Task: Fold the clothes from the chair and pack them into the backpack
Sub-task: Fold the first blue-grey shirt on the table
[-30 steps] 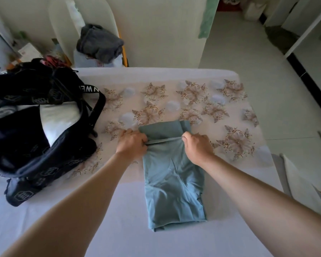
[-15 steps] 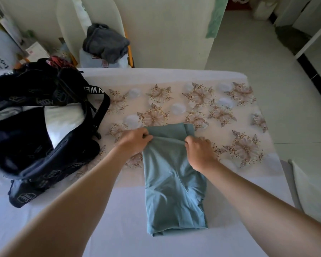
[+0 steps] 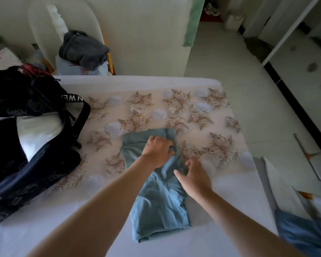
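**Left hand** [image 3: 158, 151]: my forearm runs up from the lower left and crosses over the cloth. Palm down, knuckles raised, fingers curled at the right-hand edge of the upper fold, where they pinch the fabric.

**Right hand** [image 3: 193, 175]: my forearm comes in from the lower right. The palm faces down and left, with relaxed, spread fingers and the thumb pointing left. The fingertips touch the right edge of the cloth just below my left hand and hold nothing.

**Blue-green garment** [image 3: 159, 206]: a long, narrow folded strip lying flat on the bed [image 3: 230, 229]. Its far end sits on the flowered cover [image 3: 176, 102] and its near end on the plain white sheet. A folded band crosses the far end, under my left hand. My right hand is at its right side, about the middle of its length. The near half is well clear of both hands.

**Backpack** [image 3: 35, 164]: dark, open and lying on the left of the bed, apart from the garment. A lettered strap loops toward the centre.

**White folded item** [image 3: 37, 130]: visible inside the backpack's opening.

**Chair** [image 3: 37, 25]: pale, beyond the far edge of the bed.

**Grey clothes** [image 3: 83, 51]: bunched in a heap at the chair.

**Blue fabric** [image 3: 304, 236]: at the lower right, off the bed; what it is I cannot tell.
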Motion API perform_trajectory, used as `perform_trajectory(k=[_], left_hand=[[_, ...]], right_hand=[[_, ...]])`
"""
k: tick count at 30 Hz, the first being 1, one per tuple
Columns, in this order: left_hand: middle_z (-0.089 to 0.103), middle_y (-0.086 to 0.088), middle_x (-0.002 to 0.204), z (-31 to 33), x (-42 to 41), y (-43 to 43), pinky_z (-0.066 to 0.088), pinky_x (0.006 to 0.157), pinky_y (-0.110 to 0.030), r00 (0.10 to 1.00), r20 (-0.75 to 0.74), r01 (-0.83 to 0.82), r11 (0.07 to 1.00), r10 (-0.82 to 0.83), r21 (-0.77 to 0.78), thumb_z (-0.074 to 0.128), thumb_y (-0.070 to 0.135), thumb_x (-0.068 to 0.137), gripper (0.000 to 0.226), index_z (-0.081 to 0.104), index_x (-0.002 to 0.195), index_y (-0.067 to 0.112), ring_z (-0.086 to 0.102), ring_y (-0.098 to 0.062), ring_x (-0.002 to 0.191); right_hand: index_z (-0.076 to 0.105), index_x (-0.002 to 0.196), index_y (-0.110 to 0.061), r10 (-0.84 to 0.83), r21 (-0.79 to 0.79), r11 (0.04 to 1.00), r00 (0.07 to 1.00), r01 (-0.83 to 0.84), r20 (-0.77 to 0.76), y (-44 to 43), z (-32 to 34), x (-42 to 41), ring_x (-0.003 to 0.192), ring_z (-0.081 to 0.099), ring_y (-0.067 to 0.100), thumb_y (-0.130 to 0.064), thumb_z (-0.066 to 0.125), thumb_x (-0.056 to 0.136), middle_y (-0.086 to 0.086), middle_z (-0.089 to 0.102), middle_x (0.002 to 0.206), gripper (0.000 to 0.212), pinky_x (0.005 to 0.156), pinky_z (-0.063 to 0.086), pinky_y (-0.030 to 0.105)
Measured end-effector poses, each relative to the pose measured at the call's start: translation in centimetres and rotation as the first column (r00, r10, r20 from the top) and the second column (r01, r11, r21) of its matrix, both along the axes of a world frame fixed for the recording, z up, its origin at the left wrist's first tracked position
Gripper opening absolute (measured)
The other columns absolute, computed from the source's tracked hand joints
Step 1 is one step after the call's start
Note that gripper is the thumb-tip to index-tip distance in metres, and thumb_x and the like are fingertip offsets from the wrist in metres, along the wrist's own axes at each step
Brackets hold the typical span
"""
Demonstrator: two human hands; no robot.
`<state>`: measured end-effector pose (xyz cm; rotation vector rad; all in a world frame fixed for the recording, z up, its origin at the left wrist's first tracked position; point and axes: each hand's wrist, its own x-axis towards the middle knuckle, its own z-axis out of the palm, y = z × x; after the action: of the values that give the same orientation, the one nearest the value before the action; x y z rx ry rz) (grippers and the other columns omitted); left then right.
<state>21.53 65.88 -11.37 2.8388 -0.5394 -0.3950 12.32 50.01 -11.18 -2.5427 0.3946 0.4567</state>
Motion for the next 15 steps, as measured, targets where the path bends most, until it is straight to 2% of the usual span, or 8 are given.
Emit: perform_trajectory(k=[2,4,7,9,10,12,14,15], left_hand=[[0.067,0.003,0.093,0.7,0.8,-0.3,0.033,0.102,-0.037,1.0,-0.018,-0.027,0.999,0.026,-0.032,0.041,0.039,0.099,0.032,0.069,0.095,0.022,0.058,-0.019,0.097],[0.066,0.003,0.082,1.3,1.0,-0.1,0.038,0.09,-0.034,0.99,-0.11,-0.114,0.972,0.093,-0.207,0.045,0.03,0.097,0.03,0.067,0.082,0.017,0.058,-0.017,0.084],[0.059,-0.005,0.073,2.6,0.9,0.8,0.041,0.071,-0.032,0.975,-0.156,-0.217,0.854,0.161,-0.473,0.054,0.012,0.094,0.028,0.056,0.067,0.006,0.054,-0.017,0.07],[0.061,0.003,0.074,3.7,0.6,1.3,0.046,0.066,-0.024,0.956,-0.237,-0.281,0.784,0.175,-0.553,0.053,0.007,0.097,0.023,0.064,0.077,0.005,0.054,-0.002,0.065],[0.061,0.013,0.072,4.2,0.5,1.4,0.043,0.059,-0.016,0.939,-0.289,-0.327,0.757,0.189,-0.565,0.051,0.007,0.099,0.021,0.067,0.085,0.008,0.053,0.004,0.059],[0.064,0.019,0.073,4.3,0.6,1.6,0.04,0.058,-0.018,0.921,-0.33,-0.371,0.719,0.205,-0.587,0.048,0.013,0.101,0.023,0.063,0.084,0.013,0.055,0.005,0.061],[0.061,0.013,0.074,3.9,0.8,1.5,0.04,0.063,-0.027,0.938,-0.266,-0.335,0.78,0.222,-0.53,0.047,0.021,0.102,0.024,0.053,0.078,0.019,0.058,-0.012,0.074],[0.058,0.011,0.075,3.5,0.9,1.4,0.04,0.067,-0.03,0.959,-0.179,-0.278,0.835,0.218,-0.474,0.048,0.024,0.101,0.022,0.052,0.079,0.021,0.057,-0.018,0.079]], right_hand=[[0.05,0.124,-0.026,0.03,0.047,0.998,0.998,-0.032,0.048,0.0,0.3,0.0,0.102,0.058,0.015,-0.057,0.067,0.084,-0.007,0.053,0.119,0.054,0.09,0.051,0.035],[0.055,0.123,-0.028,0.057,0.112,0.991,0.992,-0.069,0.108,0.4,1.1,0.2,0.101,0.058,0.011,-0.058,0.067,0.081,-0.009,0.055,0.116,0.053,0.088,0.051,0.031],[0.061,0.087,-0.025,0.066,0.309,0.947,0.995,-0.086,0.076,1.7,2.3,0.6,0.063,0.06,0.003,-0.046,0.073,0.08,-0.011,0.064,0.075,0.025,0.059,0.049,0.023],[0.055,0.072,-0.015,0.053,0.426,0.904,0.998,-0.041,-0.017,2.6,2.4,0.8,0.052,0.052,0.009,-0.028,0.074,0.082,-0.005,0.056,0.06,0.025,0.053,0.043,0.026],[0.055,0.072,-0.009,0.034,0.465,0.885,0.997,0.0,-0.064,2.9,2.0,1.0,0.055,0.052,0.012,-0.022,0.072,0.082,0.0,0.057,0.062,0.024,0.056,0.043,0.028],[0.062,0.088,-0.001,-0.033,0.539,0.835,0.987,0.114,-0.158,3.1,1.7,1.7,0.073,0.064,0.019,-0.019,0.069,0.085,0.009,0.068,0.081,0.02,0.07,0.053,0.032],[0.067,0.093,-0.009,-0.098,0.595,0.772,0.967,0.224,-0.237,2.8,1.1,2.2,0.092,0.07,0.024,-0.016,0.066,0.088,0.01,0.073,0.096,0.008,0.089,0.056,0.041],[0.068,0.093,-0.014,-0.114,0.592,0.767,0.961,0.246,-0.253,2.5,0.9,2.2,0.094,0.069,0.024,-0.013,0.064,0.09,0.009,0.073,0.096,0.005,0.09,0.056,0.041]])
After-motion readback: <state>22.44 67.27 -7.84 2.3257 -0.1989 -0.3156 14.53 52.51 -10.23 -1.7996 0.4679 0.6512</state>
